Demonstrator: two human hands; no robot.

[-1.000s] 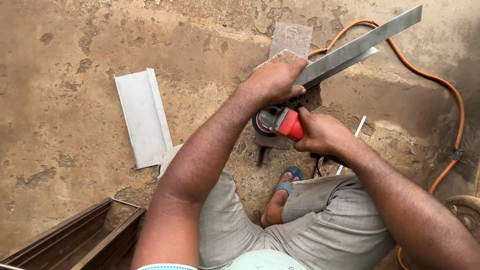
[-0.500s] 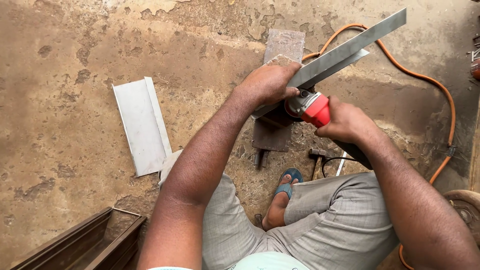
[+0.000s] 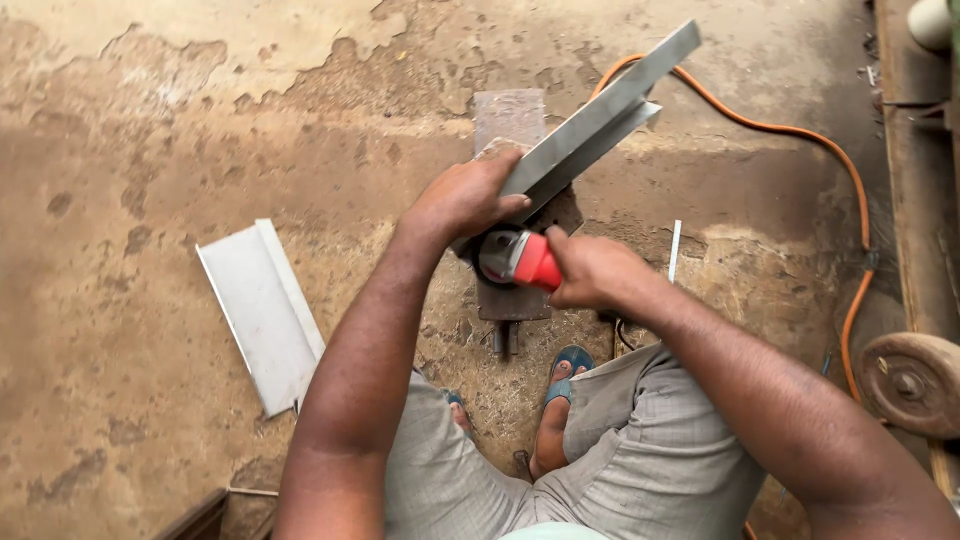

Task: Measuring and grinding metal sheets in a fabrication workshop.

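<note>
The left hand (image 3: 468, 195) covers the near end of the metal strips (image 3: 600, 115), so where they end cannot be told. The right hand (image 3: 595, 270) hides the rear body of the red grinder (image 3: 520, 258); its disc lies partly under the strips. The steel block (image 3: 510, 120) is largely covered by hands and tool. The orange cable (image 3: 850, 200) drops behind the right arm. A round wheel (image 3: 910, 380) is cut by the right edge, a dark frame (image 3: 205, 518) by the bottom edge. The sandalled foot (image 3: 565, 375) is partly hidden by the trouser leg.
</note>
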